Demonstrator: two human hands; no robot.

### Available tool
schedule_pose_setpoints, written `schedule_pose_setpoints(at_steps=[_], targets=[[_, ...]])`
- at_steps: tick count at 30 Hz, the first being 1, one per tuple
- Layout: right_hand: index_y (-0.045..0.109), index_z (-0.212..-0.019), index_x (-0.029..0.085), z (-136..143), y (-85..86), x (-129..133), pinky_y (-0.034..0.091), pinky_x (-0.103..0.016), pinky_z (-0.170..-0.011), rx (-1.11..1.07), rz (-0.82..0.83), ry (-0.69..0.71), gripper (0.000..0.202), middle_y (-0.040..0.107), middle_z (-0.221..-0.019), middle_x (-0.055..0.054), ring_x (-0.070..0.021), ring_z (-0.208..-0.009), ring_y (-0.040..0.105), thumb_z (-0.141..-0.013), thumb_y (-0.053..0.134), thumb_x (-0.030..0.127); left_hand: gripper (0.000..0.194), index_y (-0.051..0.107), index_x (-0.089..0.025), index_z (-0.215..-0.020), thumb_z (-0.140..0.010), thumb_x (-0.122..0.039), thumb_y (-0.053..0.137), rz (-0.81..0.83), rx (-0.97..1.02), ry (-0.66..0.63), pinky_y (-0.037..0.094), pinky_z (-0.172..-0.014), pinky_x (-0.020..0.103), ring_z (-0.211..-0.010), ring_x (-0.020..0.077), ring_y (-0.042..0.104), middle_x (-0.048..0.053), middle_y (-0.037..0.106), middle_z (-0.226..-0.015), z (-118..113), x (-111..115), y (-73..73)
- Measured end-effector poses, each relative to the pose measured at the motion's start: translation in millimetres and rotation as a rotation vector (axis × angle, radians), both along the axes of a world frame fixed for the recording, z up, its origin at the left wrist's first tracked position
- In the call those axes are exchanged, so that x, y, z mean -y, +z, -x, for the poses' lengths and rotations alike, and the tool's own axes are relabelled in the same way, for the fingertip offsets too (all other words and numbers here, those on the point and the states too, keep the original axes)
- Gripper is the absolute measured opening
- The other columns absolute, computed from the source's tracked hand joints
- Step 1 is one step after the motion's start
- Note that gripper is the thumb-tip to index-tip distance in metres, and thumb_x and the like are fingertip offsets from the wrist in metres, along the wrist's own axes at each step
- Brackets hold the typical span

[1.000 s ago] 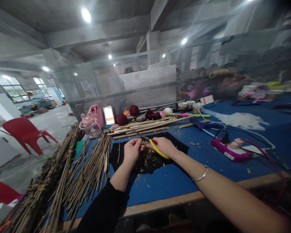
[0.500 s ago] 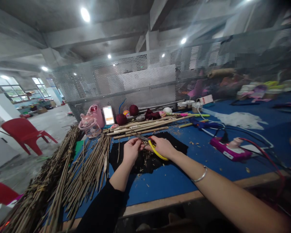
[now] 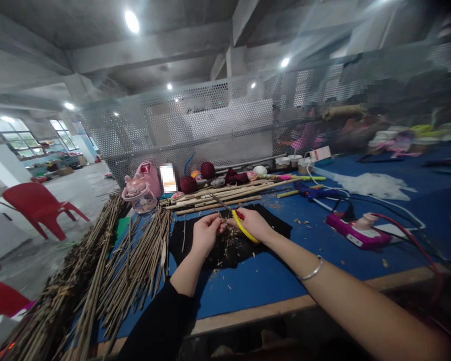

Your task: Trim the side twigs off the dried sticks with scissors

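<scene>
In my right hand [image 3: 258, 224] is a pair of scissors with yellow handles [image 3: 245, 229]; its fingers are closed round them. The blades point away to the upper left, over the far edge of a black cloth [image 3: 280, 224]. My left hand [image 3: 204, 233], close beside the scissors, has thumb and fingers pinched together. Whatever lies between those fingertips is too small to make out. Below both hands, pale plant chips [image 3: 231, 240] are scattered on the cloth. Left of the cloth lie many loose thin dry stalks [image 3: 135, 265].
Bundled stalks [image 3: 65, 281] run along the table's left edge. Behind the cloth lie peeled sticks [image 3: 229, 193], dark red yarn balls [image 3: 207, 170] and a pink container [image 3: 141, 193]. To the right are a purple power strip [image 3: 357, 233], cables and a blue glue gun [image 3: 308, 192].
The scissors have turned in my right hand, and their blades now angle further up and away from my left fingertips. My left hand stays nearly in place, still pinched.
</scene>
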State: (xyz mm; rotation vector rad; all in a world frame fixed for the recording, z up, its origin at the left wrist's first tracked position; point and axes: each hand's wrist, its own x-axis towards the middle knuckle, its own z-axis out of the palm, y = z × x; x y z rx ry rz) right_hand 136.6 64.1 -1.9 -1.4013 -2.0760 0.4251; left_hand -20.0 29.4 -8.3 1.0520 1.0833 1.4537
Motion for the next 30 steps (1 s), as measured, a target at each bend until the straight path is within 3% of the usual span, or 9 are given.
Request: schedule_pose_setpoints(at_steps=[5, 10, 13, 17, 30], targets=[[0.043, -0.065, 0.019, 5.0, -0.7, 0.9, 0.031, -0.018, -0.047, -0.337, 0.107, 0.17, 0.026, 0.042, -0.054, 0.006, -0.008, -0.051, 0.037, -0.066, 0.057, 0.04, 0.028, 0.052, -0.014, -0.093, -0.068, -0.022, 0.061, -0.096, -0.225, -0.121, 0.044, -0.047, 0.019, -0.049, 0.0088, 0.055, -0.002, 0.058, -0.059, -7.4, 5.1, -6.7], [0.043, -0.068, 0.018, 7.1, -2.6, 2.7, 0.031, -0.018, -0.047, -0.437, 0.174, 0.274, 0.016, 0.041, -0.055, 0.007, -0.0071, -0.049, 0.037, -0.063, 0.056, 0.026, 0.025, 0.05, -0.017, -0.095, -0.07, -0.019, 0.056, -0.149, -0.326, -0.229, 0.042, -0.047, 0.018, -0.049, 0.0083, 0.055, -0.003, 0.056, -0.061, -10.9, 9.9, -9.1], [0.043, -0.069, 0.018, 4.6, -4.0, 0.6, 0.032, -0.019, -0.048, -0.467, 0.142, 0.276, 0.016, 0.042, -0.056, 0.007, -0.0075, -0.05, 0.038, -0.063, 0.056, 0.025, 0.025, 0.056, -0.017, -0.096, -0.072, -0.022, 0.055, -0.211, -0.454, -0.164, 0.045, -0.055, 0.022, -0.058, 0.0105, 0.057, 0.002, 0.062, -0.071, -8.9, 11.0, -6.7], [0.044, -0.07, 0.018, 0.0, -0.6, -0.3, 0.034, -0.019, -0.05, -0.517, 0.054, 0.225, 0.018, 0.044, -0.06, 0.006, -0.0078, -0.052, 0.039, -0.063, 0.058, 0.026, 0.02, 0.067, -0.017, -0.084, -0.074, -0.029, 0.054, -0.301, -0.672, -0.024, 0.044, -0.071, 0.026, -0.073, 0.0148, 0.059, 0.005, 0.067, -0.082, -5.8, 13.2, -1.2], [0.043, -0.069, 0.019, 1.3, 6.6, 3.4, 0.034, -0.021, -0.051, -0.466, 0.083, 0.214, 0.024, 0.044, -0.058, 0.005, -0.0088, -0.053, 0.039, -0.068, 0.058, 0.038, 0.028, 0.069, -0.014, -0.076, -0.075, -0.035, 0.051, -0.246, -0.68, -0.095, 0.041, -0.061, 0.022, -0.064, 0.0138, 0.056, 0.003, 0.066, -0.07, -8.5, 16.4, 5.7]])
